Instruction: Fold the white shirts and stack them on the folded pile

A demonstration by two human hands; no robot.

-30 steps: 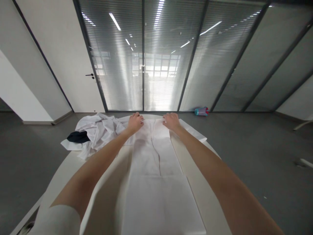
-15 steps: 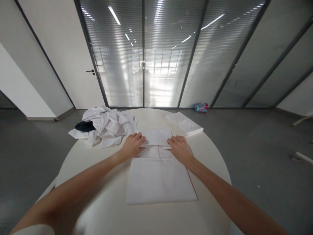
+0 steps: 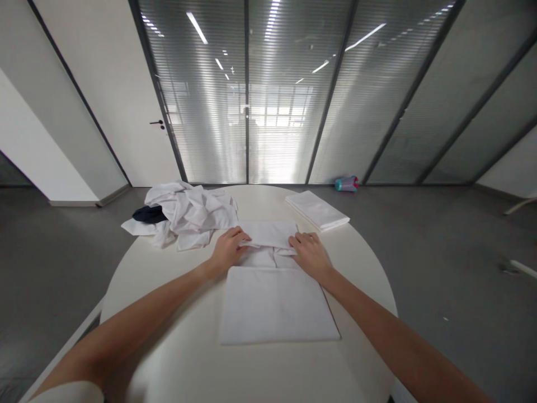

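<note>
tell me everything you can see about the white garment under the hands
The white garment is thin, smooth cloth lying flat in the middle of the round table, folded into a neat rectangle. A narrower band is folded over its far end, with a seam line showing beneath. The left hand and right hand press on that far fold's two sides.

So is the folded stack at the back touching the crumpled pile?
Apart. The head view shows bare table between the folded stack and the crumpled pile.

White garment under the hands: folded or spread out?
Folded. The white garment lies as a compact rectangle, its far flap doubled over under the left hand and right hand.
</note>
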